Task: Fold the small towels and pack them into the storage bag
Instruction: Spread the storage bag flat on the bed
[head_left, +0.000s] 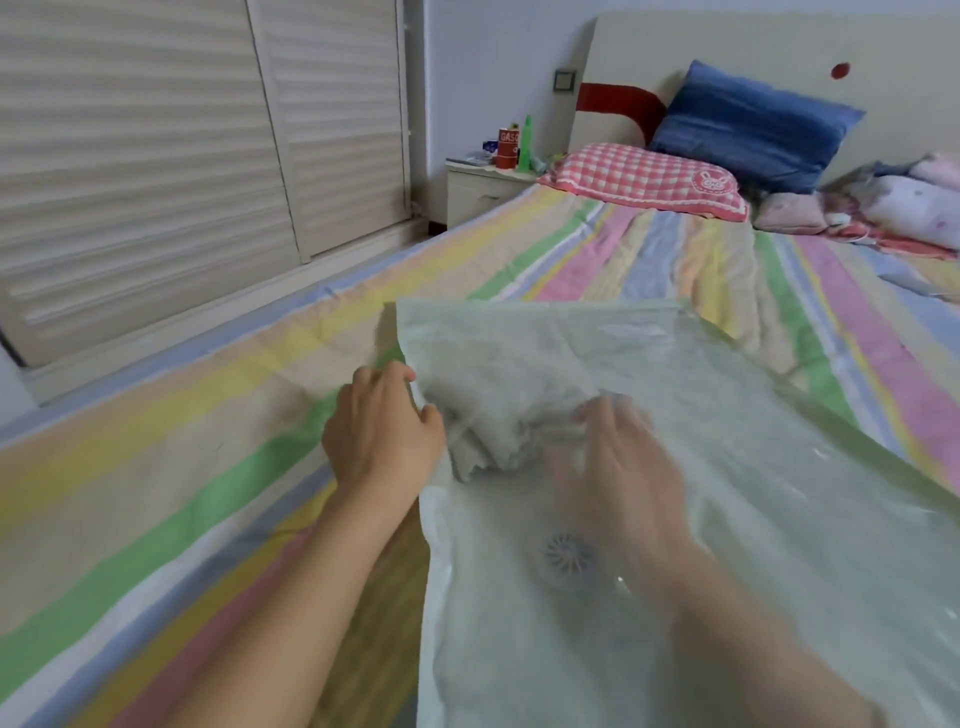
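translucent crinkled plastic storage bag (779, 519) flat on striped cotton bed sheet (156, 441), spread from centre out to 5 o'clock, with round ribbed valve (570, 553) just below centre. soft grey towel (488, 415), rumpled and bunched, inside the bag at 11 o'clock of the valve. left hand (384, 431) at 9 o'clock of the towel, fingers curled, pinching the bag's left edge; right hand (618, 467) inside the bag at the towel's 3 o'clock, blurred through the film, cannot tell whether gripping.
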